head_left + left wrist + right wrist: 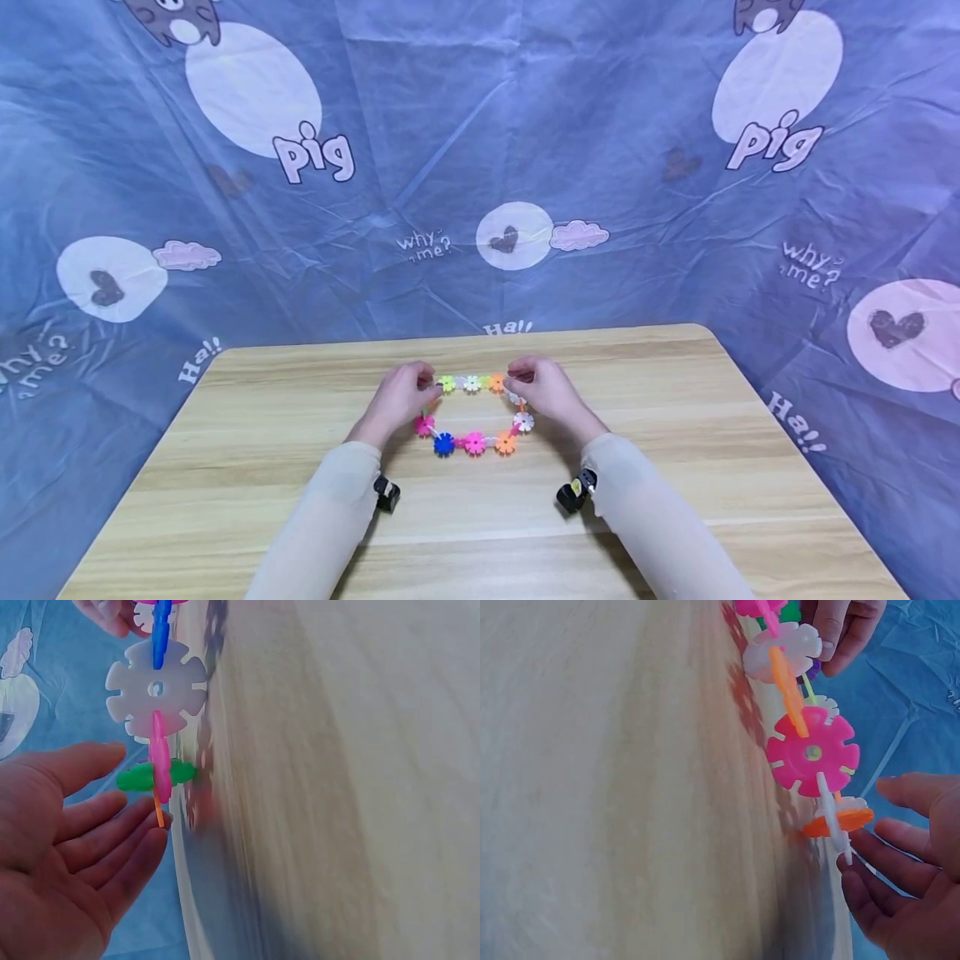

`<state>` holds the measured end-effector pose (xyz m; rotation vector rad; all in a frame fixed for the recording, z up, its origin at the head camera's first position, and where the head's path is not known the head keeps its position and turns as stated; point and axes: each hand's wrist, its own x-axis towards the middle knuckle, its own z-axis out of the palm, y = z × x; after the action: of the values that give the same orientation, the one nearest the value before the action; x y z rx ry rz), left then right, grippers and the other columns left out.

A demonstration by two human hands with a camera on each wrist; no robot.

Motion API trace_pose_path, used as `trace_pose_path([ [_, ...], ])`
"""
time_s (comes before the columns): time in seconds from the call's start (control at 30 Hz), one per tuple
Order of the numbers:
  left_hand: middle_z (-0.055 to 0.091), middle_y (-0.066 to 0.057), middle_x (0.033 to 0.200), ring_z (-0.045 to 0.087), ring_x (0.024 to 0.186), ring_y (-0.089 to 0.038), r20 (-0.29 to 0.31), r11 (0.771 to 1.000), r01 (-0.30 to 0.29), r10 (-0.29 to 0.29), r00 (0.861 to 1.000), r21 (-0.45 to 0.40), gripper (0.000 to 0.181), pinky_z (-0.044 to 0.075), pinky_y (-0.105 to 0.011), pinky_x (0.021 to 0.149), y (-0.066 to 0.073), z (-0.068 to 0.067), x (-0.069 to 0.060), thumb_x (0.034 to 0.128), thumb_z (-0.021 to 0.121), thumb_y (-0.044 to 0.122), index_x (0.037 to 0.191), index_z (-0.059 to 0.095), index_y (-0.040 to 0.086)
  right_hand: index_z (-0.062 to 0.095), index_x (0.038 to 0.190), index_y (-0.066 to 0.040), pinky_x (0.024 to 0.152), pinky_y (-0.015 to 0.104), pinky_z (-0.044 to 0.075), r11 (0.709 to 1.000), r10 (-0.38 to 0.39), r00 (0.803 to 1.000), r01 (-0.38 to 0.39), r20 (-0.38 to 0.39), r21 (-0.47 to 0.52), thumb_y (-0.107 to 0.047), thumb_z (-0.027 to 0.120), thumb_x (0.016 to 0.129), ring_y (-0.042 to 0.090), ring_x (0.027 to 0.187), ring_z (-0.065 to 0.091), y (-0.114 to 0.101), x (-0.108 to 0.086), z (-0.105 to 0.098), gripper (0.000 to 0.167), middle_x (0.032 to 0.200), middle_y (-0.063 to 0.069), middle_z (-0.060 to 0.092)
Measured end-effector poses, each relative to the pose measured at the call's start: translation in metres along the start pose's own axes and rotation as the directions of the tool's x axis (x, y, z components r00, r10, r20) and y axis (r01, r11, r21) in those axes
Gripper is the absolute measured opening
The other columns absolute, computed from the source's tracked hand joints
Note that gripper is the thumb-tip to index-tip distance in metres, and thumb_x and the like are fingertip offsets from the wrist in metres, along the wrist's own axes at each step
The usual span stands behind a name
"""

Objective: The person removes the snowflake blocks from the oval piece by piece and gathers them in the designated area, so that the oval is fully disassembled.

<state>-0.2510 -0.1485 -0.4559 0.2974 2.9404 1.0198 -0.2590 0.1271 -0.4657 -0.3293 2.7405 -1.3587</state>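
A closed ring of interlocking flower-shaped plastic discs [475, 442] lies on the table in the head view, in pink, blue, orange, white and yellow-green. My left hand [397, 400] is at its far left corner. The left wrist view has those fingers loosely bent, fingertips by an orange disc [159, 814] below a green disc [136, 778], the thumb apart. At the far right corner is my right hand [551, 392]. In the right wrist view its fingertips are at a white disc [829, 814] beside an orange disc [851, 820], thumb spread away.
The wooden table [480, 533] has its far edge just beyond the ring. A blue printed cloth [450, 167] hangs behind and at both sides. Black wrist cameras [387, 493] sit at both cuffs.
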Motion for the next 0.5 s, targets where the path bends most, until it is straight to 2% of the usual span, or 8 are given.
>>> trace_pose_path([
  [0.2,0.078,-0.012,0.11,0.073,0.103,-0.026,0.047,1.0,0.015,-0.015,0.999,0.002,0.037,0.061,-0.045,0.101,-0.002,0.003,0.005,0.096,0.08,0.015,0.126,0.071,-0.003,0.07,0.129,0.005,0.101,0.044,0.062,1.0,0.031,0.999,-0.031,0.012,-0.004,-0.009,0.077,0.097,0.029,0.107,0.073,0.004,0.005,0.007,0.036,0.117,0.017,0.077],
  [0.37,0.076,-0.01,0.108,0.071,0.1,-0.022,0.083,0.999,0.032,-0.03,0.996,-0.024,0.032,0.061,-0.043,0.099,-0.001,0.006,0.007,0.0962,0.078,0.011,0.125,0.072,-0.001,0.074,0.123,0.004,0.096,0.042,0.063,0.999,0.033,0.999,-0.033,-0.005,-0.021,-0.008,0.077,0.097,0.025,0.101,0.073,0.006,0.006,0.011,0.029,0.111,0.015,0.078],
  [0.5,0.076,-0.009,0.108,0.071,0.1,-0.022,0.084,0.998,0.043,-0.04,0.996,-0.042,0.031,0.061,-0.043,0.099,-0.001,0.008,0.007,0.0967,0.077,0.009,0.126,0.072,-0.001,0.075,0.121,0.003,0.096,0.042,0.063,0.999,0.026,1.0,-0.027,-0.017,-0.03,-0.008,0.078,0.097,0.025,0.1,0.074,0.006,0.007,0.013,0.027,0.109,0.014,0.079],
])
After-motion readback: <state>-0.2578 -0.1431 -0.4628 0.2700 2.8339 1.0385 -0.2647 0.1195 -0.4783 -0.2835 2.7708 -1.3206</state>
